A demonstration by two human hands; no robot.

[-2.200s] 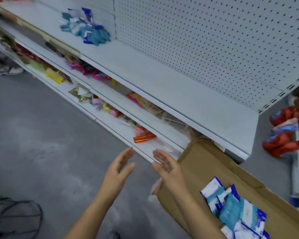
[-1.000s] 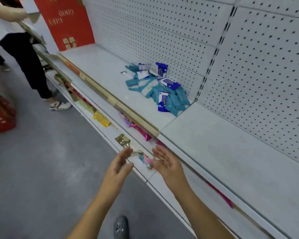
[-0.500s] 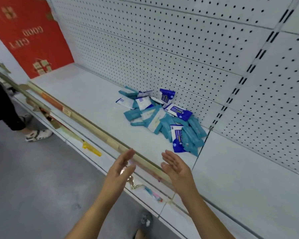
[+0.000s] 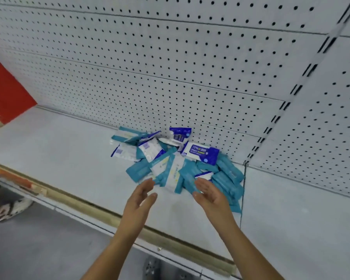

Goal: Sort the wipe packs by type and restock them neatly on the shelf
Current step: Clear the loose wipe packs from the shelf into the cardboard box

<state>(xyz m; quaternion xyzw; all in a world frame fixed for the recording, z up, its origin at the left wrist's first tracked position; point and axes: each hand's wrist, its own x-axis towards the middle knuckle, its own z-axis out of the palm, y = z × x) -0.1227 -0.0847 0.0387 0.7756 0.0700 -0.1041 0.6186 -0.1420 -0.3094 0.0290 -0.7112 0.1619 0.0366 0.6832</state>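
A loose heap of wipe packs (image 4: 176, 164) lies on the white shelf (image 4: 65, 150) against the pegboard back. Teal packs (image 4: 228, 178) and white-and-blue packs (image 4: 200, 153) are mixed together and overlapping. My left hand (image 4: 141, 196) hovers just in front of the heap's left edge, fingers straight, palm facing right. My right hand (image 4: 210, 194) hovers at the heap's front right, fingers straight, palm facing left, over some teal packs. Both hands hold nothing.
The pegboard wall (image 4: 170, 67) rises behind the shelf. A red sign (image 4: 4, 93) stands at the far left. A tan price strip (image 4: 113, 217) runs along the shelf's front edge. Another person's shoe (image 4: 12, 207) is on the grey floor at lower left.
My view has swung from the cardboard box and lower shelves up to the heap on the shelf. Both hands have come forward to the front of the pile, still empty.
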